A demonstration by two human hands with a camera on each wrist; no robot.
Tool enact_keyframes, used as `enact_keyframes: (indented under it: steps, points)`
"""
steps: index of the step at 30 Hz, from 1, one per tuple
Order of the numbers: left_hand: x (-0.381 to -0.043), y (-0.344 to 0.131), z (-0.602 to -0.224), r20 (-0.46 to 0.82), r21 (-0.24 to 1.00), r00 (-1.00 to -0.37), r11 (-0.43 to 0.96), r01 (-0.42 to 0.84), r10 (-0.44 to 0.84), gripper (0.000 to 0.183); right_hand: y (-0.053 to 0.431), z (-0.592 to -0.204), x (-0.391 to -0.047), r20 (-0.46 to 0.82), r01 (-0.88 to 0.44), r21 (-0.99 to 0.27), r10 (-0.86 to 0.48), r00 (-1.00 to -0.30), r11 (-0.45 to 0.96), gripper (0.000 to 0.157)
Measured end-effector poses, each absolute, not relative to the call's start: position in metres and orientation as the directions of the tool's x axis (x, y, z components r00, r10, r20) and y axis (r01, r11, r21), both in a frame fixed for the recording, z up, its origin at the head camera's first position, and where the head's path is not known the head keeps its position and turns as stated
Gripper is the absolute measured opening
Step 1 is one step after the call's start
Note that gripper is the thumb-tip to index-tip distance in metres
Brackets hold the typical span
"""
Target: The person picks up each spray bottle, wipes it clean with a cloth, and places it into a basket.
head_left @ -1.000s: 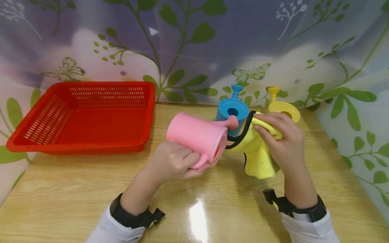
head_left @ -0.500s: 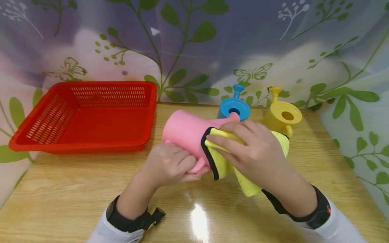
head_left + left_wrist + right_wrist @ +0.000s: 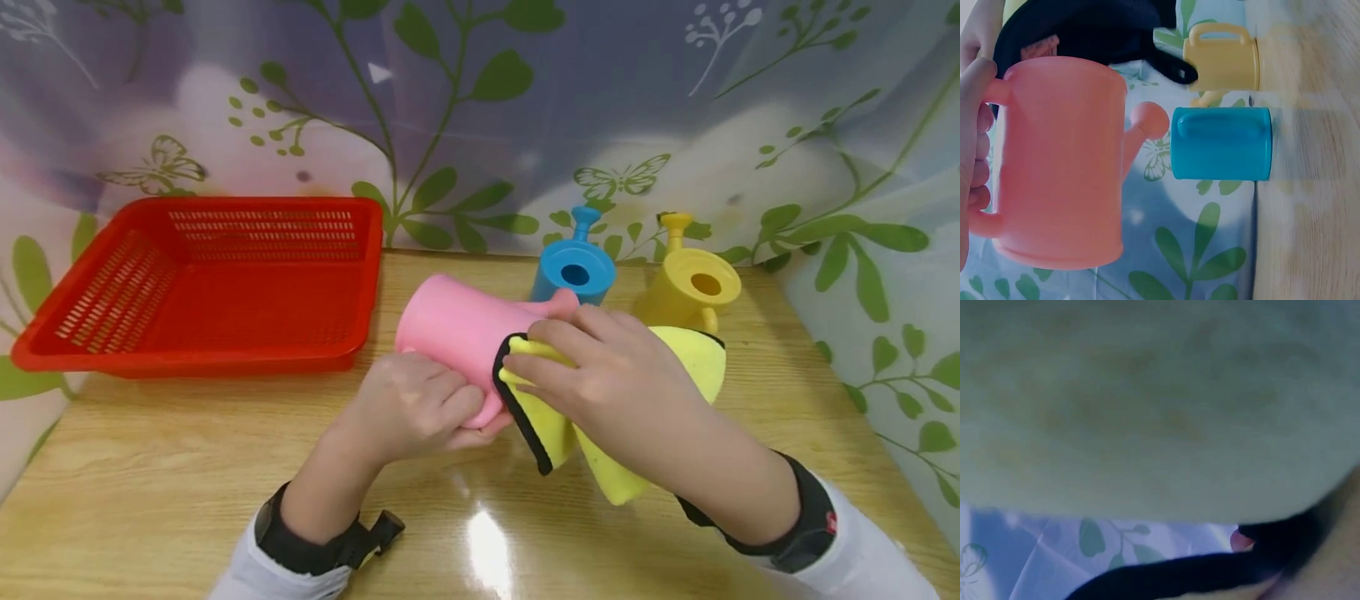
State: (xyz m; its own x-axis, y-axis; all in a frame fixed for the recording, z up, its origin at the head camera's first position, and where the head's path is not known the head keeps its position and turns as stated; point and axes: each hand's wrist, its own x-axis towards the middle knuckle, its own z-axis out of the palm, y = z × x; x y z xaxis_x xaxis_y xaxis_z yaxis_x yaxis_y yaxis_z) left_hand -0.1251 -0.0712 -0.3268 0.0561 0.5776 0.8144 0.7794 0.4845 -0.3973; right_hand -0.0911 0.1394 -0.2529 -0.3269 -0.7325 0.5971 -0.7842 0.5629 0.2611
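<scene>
My left hand (image 3: 420,404) grips the handle of a pink watering can (image 3: 465,325), fingers curled through it. The can is tipped on its side above the table, with its spout toward the back right. In the left wrist view the pink watering can (image 3: 1063,162) fills the left part. My right hand (image 3: 622,383) pinches a yellow cloth (image 3: 543,425) with black edging and lays it against the can's top end, which the cloth hides. Loose cloth hangs below and to the right of the hand. The cloth (image 3: 1116,425), close and blurred, covers most of the right wrist view.
A red plastic basket (image 3: 202,367) stands at the back left. Near the back wall are a blue watering can (image 3: 555,265) and a yellow watering can (image 3: 670,292), both upright on the wooden table (image 3: 187,475). A leaf-patterned sheet (image 3: 465,125) hangs behind.
My right hand has swung left with the cloth from beside the yellow can onto the pink can's top end. The pink can has shifted slightly left in my left hand.
</scene>
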Motion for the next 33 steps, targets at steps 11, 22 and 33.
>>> enact_keyframes:
  steps: [11, 22, 33]
  points:
    - [-0.123, -0.073, -0.330, 0.794, -0.419, 0.031, 0.509, 0.752, 0.608, 0.039, 0.116, -0.245, -0.107, 0.456, -0.778, 0.265, -0.785, -0.420, 0.570, 0.017]
    - [-0.122, -0.067, -0.332, 0.778, -0.471, 0.100, 0.471, 0.746, 0.620, 0.034, 0.099, -0.239, -0.116, 0.355, -0.755, 0.325, -0.813, -0.461, 0.570, 0.022]
    - [-0.127, -0.070, -0.333, 0.795, -0.492, 0.172, 0.452, 0.744, 0.582, 0.032, 0.081, -0.233, -0.128, 0.266, -0.766, 0.330, -0.833, -0.484, 0.551, 0.020]
